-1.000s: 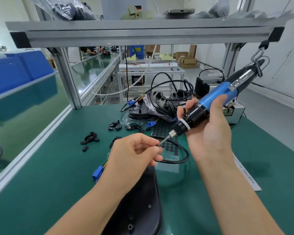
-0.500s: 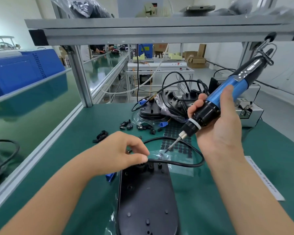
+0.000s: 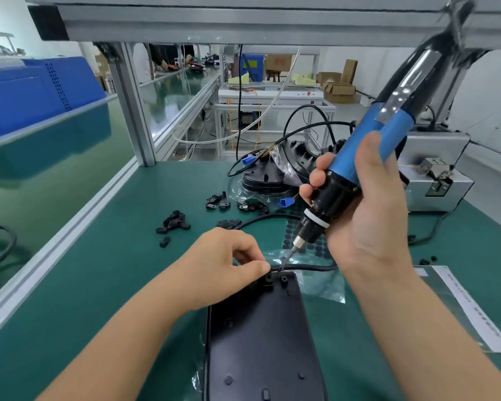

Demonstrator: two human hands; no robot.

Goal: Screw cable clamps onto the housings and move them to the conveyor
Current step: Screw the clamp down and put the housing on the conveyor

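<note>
A flat black housing [image 3: 261, 337] lies on the green mat in front of me. A black cable [image 3: 310, 267] runs across its far end. My left hand [image 3: 223, 264] pinches a small black cable clamp [image 3: 268, 280] against the housing's far edge beside the cable. My right hand [image 3: 365, 215] grips a blue and black electric screwdriver [image 3: 356, 166], tilted, with its bit tip down at the clamp right by my left thumb.
Loose black clamps [image 3: 174, 224] lie scattered on the mat beyond my left hand. More housings with cables and blue connectors [image 3: 269, 175] are stacked at the back. A grey metal box [image 3: 437, 180] stands at right. The conveyor [image 3: 41, 175] runs along the left behind a rail.
My left hand has come down from the bit tip to the housing's far edge with the clamp. The screwdriver has lowered until its bit meets the clamp.
</note>
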